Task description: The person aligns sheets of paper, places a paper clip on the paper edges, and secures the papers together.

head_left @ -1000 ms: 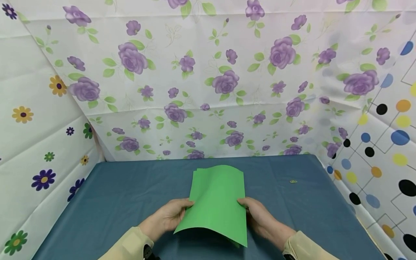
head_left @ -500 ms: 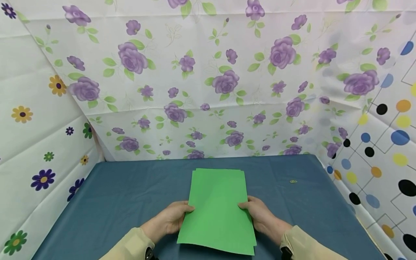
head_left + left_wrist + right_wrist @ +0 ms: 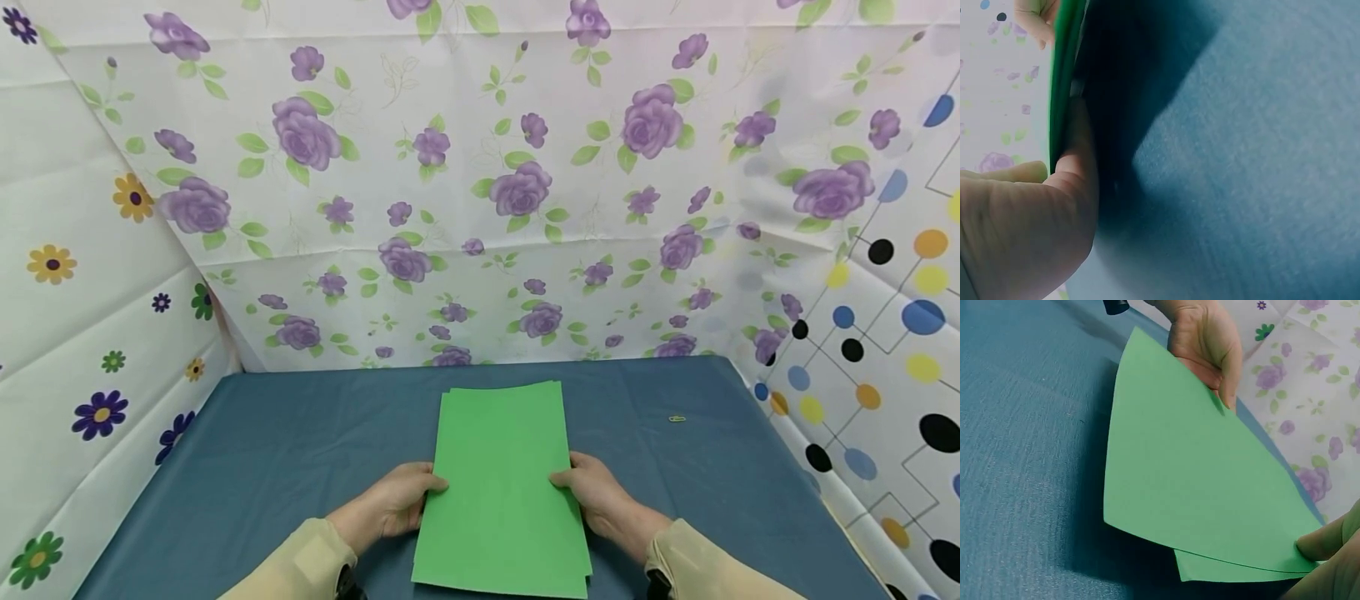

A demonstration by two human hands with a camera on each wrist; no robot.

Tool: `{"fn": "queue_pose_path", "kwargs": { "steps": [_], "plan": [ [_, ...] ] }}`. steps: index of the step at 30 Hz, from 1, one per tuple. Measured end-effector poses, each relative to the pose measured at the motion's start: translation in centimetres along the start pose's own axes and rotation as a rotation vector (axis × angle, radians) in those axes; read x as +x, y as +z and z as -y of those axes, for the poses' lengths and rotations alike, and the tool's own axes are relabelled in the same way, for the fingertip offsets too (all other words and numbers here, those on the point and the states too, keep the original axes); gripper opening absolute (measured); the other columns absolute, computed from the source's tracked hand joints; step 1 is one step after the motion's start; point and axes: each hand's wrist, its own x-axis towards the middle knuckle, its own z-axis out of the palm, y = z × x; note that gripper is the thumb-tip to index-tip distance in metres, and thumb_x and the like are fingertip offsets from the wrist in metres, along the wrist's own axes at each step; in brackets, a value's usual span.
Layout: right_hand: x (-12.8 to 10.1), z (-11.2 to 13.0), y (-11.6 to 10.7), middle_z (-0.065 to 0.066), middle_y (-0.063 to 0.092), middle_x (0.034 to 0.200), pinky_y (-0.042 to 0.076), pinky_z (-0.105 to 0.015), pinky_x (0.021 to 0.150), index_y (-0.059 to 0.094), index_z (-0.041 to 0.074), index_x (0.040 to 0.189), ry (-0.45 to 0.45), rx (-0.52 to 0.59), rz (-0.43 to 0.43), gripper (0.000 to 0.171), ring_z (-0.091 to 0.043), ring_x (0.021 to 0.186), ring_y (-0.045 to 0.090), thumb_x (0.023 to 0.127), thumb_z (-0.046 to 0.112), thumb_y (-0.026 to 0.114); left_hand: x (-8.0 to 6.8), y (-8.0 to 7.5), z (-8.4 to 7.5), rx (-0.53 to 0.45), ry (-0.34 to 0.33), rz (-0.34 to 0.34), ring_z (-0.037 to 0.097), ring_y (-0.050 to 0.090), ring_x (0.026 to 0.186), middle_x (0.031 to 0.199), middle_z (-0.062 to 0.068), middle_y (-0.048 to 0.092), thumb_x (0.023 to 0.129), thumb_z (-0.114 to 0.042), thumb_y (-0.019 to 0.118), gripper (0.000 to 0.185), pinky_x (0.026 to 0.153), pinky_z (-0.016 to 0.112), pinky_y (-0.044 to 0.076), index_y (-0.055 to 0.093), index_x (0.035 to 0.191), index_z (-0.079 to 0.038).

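Note:
Several sheets of green paper (image 3: 501, 492) lie stacked together, their edges slightly uneven at the corners. My left hand (image 3: 397, 500) pinches the stack's left edge, thumb on top and fingers beneath. On the opposite edge my right hand (image 3: 603, 500) holds it the same way. In the right wrist view the paper (image 3: 1197, 469) bows a little, and a second sheet's corner sticks out below the top one. The left wrist view shows the stack (image 3: 1066, 75) edge-on, held above the cloth with a shadow under it.
A small yellow paper clip (image 3: 677, 419) lies on the dark blue tablecloth (image 3: 300, 425) to the right. Floral cloth (image 3: 480, 208) hangs behind the table, and a dotted cloth (image 3: 855, 400) borders the right side.
The green sheets have gone from bowed and askew to flatter and more evenly stacked. Both hands keep their hold on the side edges, the right hand shifted slightly outward.

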Motion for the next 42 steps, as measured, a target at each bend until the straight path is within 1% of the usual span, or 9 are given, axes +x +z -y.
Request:
{"fn": "queue_pose_path", "kwargs": {
  "steps": [4,10,16,20,24,29,35,39,42],
  "plan": [
    [0.0,0.1,0.1,-0.027,0.058,0.126,0.059,-0.049,0.083,0.032,-0.014,0.151,-0.004,-0.003,0.027,0.054,-0.03,0.094,0.069,0.103,-0.001,0.052,0.3,-0.1,-0.3,0.015,0.015,-0.024,0.027,0.072,0.1,0.119,0.022,0.065,0.108,-0.002,0.04,0.041,0.088,0.046,0.06,0.033,0.145,0.015],
    [0.0,0.2,0.1,-0.025,0.061,0.124,0.059,-0.049,0.083,0.034,-0.015,0.151,-0.006,-0.018,0.062,0.053,-0.029,0.094,0.069,0.103,0.0,0.051,0.6,-0.3,-0.5,-0.01,0.028,-0.06,0.028,0.072,0.099,0.12,0.024,0.062,0.108,0.0,0.043,0.043,0.089,0.047,0.059,0.031,0.146,0.015],
    [0.0,0.6,0.0,-0.023,0.063,0.121,0.059,-0.048,0.082,0.04,-0.015,0.147,-0.015,-0.015,0.055,0.048,-0.029,0.093,0.07,0.103,0.0,0.052,0.6,-0.1,-0.6,0.014,0.071,-0.086,0.029,0.072,0.099,0.12,0.025,0.063,0.107,0.002,0.044,0.044,0.088,0.047,0.06,0.032,0.145,0.018],
    [0.0,0.8,0.0,-0.021,0.065,0.117,0.059,-0.047,0.08,0.042,-0.015,0.145,-0.061,-0.025,0.041,0.046,-0.029,0.092,0.07,0.103,0.002,0.052,0.5,0.0,-0.9,0.043,0.115,-0.089,0.029,0.072,0.099,0.118,0.024,0.065,0.107,0.001,0.045,0.041,0.087,0.046,0.06,0.035,0.143,0.018],
    [0.1,1.2,0.0,-0.02,0.067,0.115,0.059,-0.047,0.079,0.046,-0.013,0.145,-0.089,-0.037,0.024,0.044,-0.029,0.093,0.07,0.104,0.004,0.052,0.3,0.1,-1.5,0.051,0.139,-0.086,0.029,0.072,0.101,0.12,0.024,0.065,0.107,0.0,0.045,0.042,0.086,0.045,0.061,0.035,0.144,0.017],
    [0.1,2.2,0.0,-0.021,0.064,0.122,0.058,-0.048,0.085,0.047,-0.011,0.145,-0.1,-0.038,0.023,0.044,-0.029,0.099,0.069,0.105,0.004,0.052,0.2,0.2,-2.4,0.074,0.166,-0.092,0.031,0.07,0.105,0.124,0.025,0.064,0.108,-0.001,0.044,0.044,0.088,0.045,0.06,0.033,0.147,0.016],
    [0.1,3.6,0.0,-0.024,0.06,0.13,0.055,-0.05,0.09,0.043,-0.01,0.148,-0.12,-0.039,0.022,0.047,-0.03,0.105,0.067,0.105,0.006,0.052,0.1,0.4,-3.4,0.089,0.207,-0.122,0.033,0.069,0.107,0.127,0.027,0.062,0.108,-0.002,0.045,0.044,0.088,0.045,0.06,0.036,0.147,0.015],
    [0.4,4.3,0.0,-0.025,0.056,0.136,0.053,-0.051,0.093,0.042,-0.008,0.149,-0.133,-0.026,0.019,0.047,-0.031,0.11,0.065,0.106,0.006,0.051,0.1,0.6,-3.9,0.108,0.235,-0.137,0.034,0.069,0.107,0.127,0.027,0.062,0.108,-0.002,0.045,0.044,0.088,0.045,0.06,0.036,0.149,0.013],
    [0.6,4.7,0.0,-0.026,0.054,0.139,0.052,-0.052,0.096,0.042,-0.008,0.15,-0.147,-0.018,0.018,0.047,-0.033,0.113,0.063,0.106,0.004,0.05,0.2,0.7,-4.2,0.12,0.258,-0.163,0.033,0.069,0.107,0.128,0.026,0.061,0.108,-0.002,0.045,0.043,0.087,0.045,0.06,0.038,0.148,0.012]
  ]
}}
